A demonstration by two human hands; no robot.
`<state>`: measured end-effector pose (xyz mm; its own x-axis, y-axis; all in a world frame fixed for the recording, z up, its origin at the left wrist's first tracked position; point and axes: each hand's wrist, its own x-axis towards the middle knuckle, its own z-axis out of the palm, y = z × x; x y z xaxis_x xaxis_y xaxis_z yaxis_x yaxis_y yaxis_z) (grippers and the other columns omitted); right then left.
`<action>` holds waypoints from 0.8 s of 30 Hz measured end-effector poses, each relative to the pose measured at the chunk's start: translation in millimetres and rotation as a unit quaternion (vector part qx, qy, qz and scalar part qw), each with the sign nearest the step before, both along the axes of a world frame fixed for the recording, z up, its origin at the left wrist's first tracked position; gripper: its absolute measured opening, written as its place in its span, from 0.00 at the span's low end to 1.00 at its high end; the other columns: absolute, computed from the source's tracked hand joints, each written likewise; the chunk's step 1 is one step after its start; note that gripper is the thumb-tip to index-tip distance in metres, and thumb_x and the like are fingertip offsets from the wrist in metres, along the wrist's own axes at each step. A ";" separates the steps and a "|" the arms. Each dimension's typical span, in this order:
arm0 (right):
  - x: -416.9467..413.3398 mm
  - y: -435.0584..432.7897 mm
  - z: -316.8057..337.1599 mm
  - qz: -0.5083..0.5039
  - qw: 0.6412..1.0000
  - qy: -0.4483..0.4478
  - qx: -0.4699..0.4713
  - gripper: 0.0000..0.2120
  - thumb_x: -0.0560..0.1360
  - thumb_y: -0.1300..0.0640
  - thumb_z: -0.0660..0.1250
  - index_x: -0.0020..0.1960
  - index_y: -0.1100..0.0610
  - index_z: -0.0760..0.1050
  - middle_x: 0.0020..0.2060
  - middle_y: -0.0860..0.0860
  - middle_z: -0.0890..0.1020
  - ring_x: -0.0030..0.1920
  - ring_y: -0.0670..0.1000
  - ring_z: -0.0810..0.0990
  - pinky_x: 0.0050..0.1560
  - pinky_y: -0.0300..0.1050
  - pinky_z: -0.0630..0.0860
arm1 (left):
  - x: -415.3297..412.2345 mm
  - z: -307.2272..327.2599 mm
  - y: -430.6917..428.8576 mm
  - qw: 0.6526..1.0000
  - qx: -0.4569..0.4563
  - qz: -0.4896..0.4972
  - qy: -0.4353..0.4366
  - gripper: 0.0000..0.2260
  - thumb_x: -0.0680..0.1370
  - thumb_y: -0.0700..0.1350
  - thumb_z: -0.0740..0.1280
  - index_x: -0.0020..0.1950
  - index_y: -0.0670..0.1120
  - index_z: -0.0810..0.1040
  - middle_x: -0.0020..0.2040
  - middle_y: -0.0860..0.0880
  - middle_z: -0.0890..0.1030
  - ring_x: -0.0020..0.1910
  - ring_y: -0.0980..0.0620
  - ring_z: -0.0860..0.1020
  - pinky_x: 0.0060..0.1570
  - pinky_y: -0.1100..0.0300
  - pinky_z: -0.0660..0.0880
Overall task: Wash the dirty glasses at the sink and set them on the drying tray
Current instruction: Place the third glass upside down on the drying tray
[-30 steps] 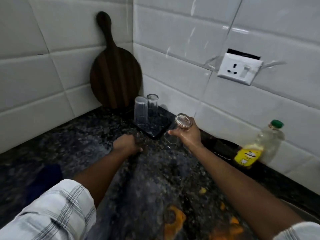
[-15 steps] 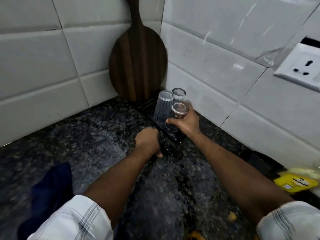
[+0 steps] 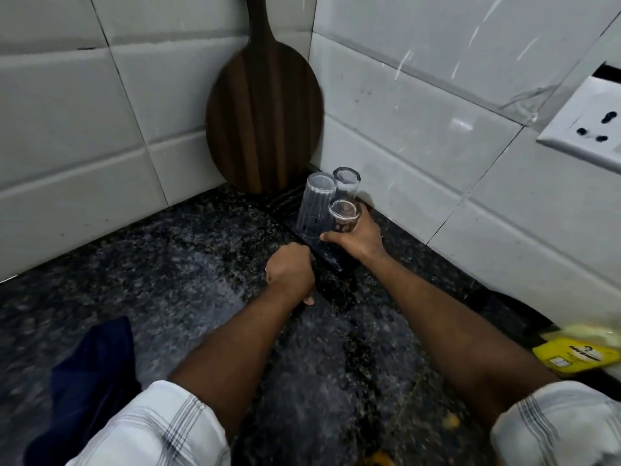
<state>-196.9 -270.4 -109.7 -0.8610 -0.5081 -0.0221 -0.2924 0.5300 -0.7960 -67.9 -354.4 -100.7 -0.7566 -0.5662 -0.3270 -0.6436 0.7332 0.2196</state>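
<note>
Two white-tiled walls meet in a corner at the far end of a dark, speckled stone bench (image 3: 151, 264), which shines wet in patches. A round wooden board (image 3: 265, 119) leans upright in that corner, likely parked there to dry and stay out of the way. A wall socket (image 3: 584, 126) sits on the right wall, a blue cloth (image 3: 90, 375) lies on the near left of the bench, and a yellow-labelled bottle (image 3: 578, 354) shows at the near right edge.

The black drying tray (image 3: 331, 260) lies on the bench against the right wall, just near of the board. Two glasses stand on it mouth down, presumably so water can drain: a ribbed glass (image 3: 316, 206) and, touching it on the far side, a plain glass (image 3: 346, 183).

The right hand (image 3: 356, 238) has its fingers (image 3: 331, 237) wrapped around the held glass (image 3: 344, 215), also base up, pressed close beside the ribbed one at the tray's right side. Packing it tight against its neighbours would leave the tray's near end free. It looks to be at or just above the tray floor, so the placing seems nearly done.

The left hand (image 3: 290, 275) rests on the bench at the tray's near-left edge with its fingers curled under. It may be steadying the tray, but whether it grips anything is hidden.
</note>
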 end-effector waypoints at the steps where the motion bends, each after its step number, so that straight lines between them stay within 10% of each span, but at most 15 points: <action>1: 0.6 0.3 2.2 0.002 1.000 -0.013 0.017 0.41 0.62 0.53 0.83 0.69 0.56 0.66 0.57 0.49 0.80 0.52 0.46 0.77 0.46 0.25 0.68 | -0.7 0.6 1.5 1.000 0.000 0.002 -0.003 0.14 0.76 0.39 0.72 0.62 0.40 0.80 0.62 0.42 0.80 0.61 0.42 0.80 0.52 0.46 0.81; 7: 22.3 40.2 37.4 0.015 0.997 -0.037 0.072 0.45 0.70 0.47 0.77 0.76 0.59 0.56 0.69 0.54 0.72 0.68 0.55 0.72 0.60 0.41 0.68 | 5.7 14.3 52.7 0.998 0.032 -0.003 0.053 0.17 0.79 0.51 0.65 0.66 0.46 0.76 0.64 0.45 0.77 0.63 0.43 0.77 0.57 0.48 0.75; 14: 66.0 179.5 73.4 0.063 0.991 -0.036 0.108 0.11 0.79 0.45 0.66 0.51 0.52 0.80 0.50 0.50 0.83 0.51 0.49 0.80 0.57 0.48 0.75 | 54.6 61.5 165.4 0.963 0.199 -0.159 0.081 0.12 0.75 0.42 0.62 0.38 0.40 0.82 0.33 0.47 0.84 0.38 0.45 0.85 0.41 0.57 0.82; 20: 135.1 300.5 55.2 0.057 0.990 -0.106 0.068 0.12 0.84 0.58 0.57 0.48 0.55 0.78 0.44 0.52 0.83 0.39 0.51 0.79 0.43 0.44 0.76 | 102.4 65.3 253.6 0.917 0.300 -0.262 0.002 0.20 0.84 0.57 0.56 0.56 0.40 0.74 0.42 0.36 0.85 0.33 0.39 0.83 0.40 0.52 0.82; 24: 169.7 341.1 38.4 0.026 0.986 -0.167 0.010 0.14 0.85 0.57 0.54 0.47 0.55 0.77 0.47 0.57 0.82 0.38 0.52 0.79 0.38 0.44 0.75 | 126.7 64.3 277.3 0.930 0.238 -0.279 -0.011 0.24 0.82 0.61 0.60 0.40 0.42 0.78 0.37 0.41 0.86 0.28 0.48 0.82 0.27 0.63 0.77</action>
